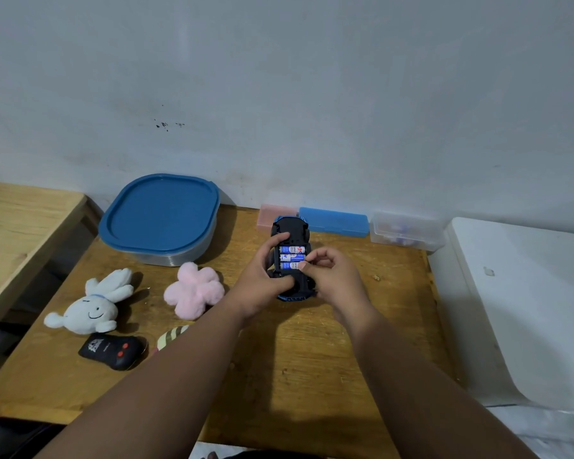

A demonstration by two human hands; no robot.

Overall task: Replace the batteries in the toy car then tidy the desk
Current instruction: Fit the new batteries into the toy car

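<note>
A blue toy car (pixel 290 226) lies upside down above the middle of the wooden desk (pixel 312 359), its black underside facing me. Its battery bay is uncovered and holds three blue and white batteries (pixel 291 257) side by side. My left hand (pixel 265 276) grips the car from the left, thumb and fingers curled round its body. My right hand (pixel 332 276) comes in from the right, its thumb and fingers pinching the end of the nearest battery. The car's wheels are mostly hidden by my hands.
A large tub with a blue lid (pixel 161 217) stands at the back left. A white plush rabbit (pixel 92 306), a pink plush (pixel 194 289), a black remote (pixel 113 351) and a striped item (pixel 173 336) lie at left. A pink box (pixel 269 215), blue case (pixel 335 221) and clear box (pixel 406 231) line the wall.
</note>
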